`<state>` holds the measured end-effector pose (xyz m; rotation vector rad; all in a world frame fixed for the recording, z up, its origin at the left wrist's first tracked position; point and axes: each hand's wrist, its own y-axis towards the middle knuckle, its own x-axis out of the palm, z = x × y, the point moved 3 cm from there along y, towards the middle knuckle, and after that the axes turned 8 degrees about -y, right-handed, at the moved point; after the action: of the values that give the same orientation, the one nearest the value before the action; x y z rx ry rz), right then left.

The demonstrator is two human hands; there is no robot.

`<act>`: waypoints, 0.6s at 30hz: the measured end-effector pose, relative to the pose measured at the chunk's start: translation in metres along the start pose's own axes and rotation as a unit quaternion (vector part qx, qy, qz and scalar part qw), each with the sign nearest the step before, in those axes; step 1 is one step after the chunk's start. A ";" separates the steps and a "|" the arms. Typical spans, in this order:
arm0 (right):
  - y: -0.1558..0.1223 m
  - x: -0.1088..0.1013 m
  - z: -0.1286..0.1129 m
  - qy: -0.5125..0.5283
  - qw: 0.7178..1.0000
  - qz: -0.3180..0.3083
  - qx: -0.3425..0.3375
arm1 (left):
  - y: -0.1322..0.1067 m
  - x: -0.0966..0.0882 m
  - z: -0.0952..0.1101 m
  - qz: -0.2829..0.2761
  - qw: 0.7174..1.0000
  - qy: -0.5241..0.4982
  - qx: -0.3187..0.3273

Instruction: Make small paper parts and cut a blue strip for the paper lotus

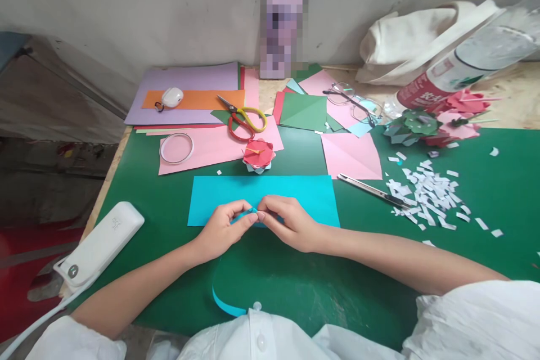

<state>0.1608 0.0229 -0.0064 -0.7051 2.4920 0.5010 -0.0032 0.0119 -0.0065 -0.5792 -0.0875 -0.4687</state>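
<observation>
My left hand [230,228] and my right hand [291,222] meet fingertip to fingertip over a sheet of bright blue paper [261,188]. Between them they pinch the end of a narrow blue paper strip [228,306], which curls down toward the front of my shirt. Part of the strip is hidden behind my left hand. Just beyond the blue sheet stands a small red and pale blue paper flower [259,156] with a yellow piece on top.
Red and yellow scissors [244,118] lie on coloured paper behind. A utility knife [373,191] rests beside scattered white paper bits [434,191]. Folded paper flowers [451,118] and a plastic bottle [455,67] are at right. A white power bank [101,244] lies at left.
</observation>
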 end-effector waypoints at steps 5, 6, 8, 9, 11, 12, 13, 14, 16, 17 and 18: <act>0.000 0.000 -0.001 -0.006 1.000 0.011 -0.004 | 0.000 0.000 -0.002 -0.009 0.999 -0.038 -0.015; 0.000 0.000 -0.001 -0.007 1.000 0.013 -0.006 | 0.000 0.000 -0.002 -0.010 0.999 -0.042 -0.015; 0.000 0.000 -0.001 -0.008 1.000 0.017 -0.009 | 0.000 0.000 -0.003 -0.011 0.999 -0.044 -0.012; 0.000 -0.001 -0.002 -0.008 1.000 0.019 -0.011 | 0.000 0.000 -0.003 -0.011 0.999 -0.045 -0.012; -0.001 -0.001 -0.002 -0.010 1.000 0.022 -0.011 | 0.000 0.000 -0.003 -0.009 0.999 -0.044 -0.011; -0.001 -0.002 -0.002 -0.010 1.000 0.024 -0.009 | 0.000 0.000 -0.003 -0.008 0.999 -0.044 -0.011; -0.002 -0.002 -0.003 -0.011 1.000 0.025 -0.009 | 0.001 0.000 -0.003 -0.008 0.999 -0.046 -0.010; -0.002 -0.002 -0.003 -0.015 0.999 0.027 -0.012 | 0.001 0.000 -0.003 -0.009 0.999 -0.049 -0.010; -0.003 -0.002 -0.004 -0.039 0.998 0.033 -0.042 | 0.001 -0.001 -0.004 -0.013 0.999 -0.052 -0.008; -0.003 -0.002 -0.004 -0.059 0.995 0.036 -0.065 | 0.002 -0.001 -0.004 -0.014 0.999 -0.050 -0.007; -0.004 -0.001 -0.005 -0.082 0.992 0.041 -0.089 | 0.002 -0.001 -0.004 -0.015 0.999 -0.045 -0.004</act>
<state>0.1621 0.0183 -0.0026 -0.6045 2.3493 0.7873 -0.0037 0.0115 -0.0111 -0.6073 -0.1809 -0.4719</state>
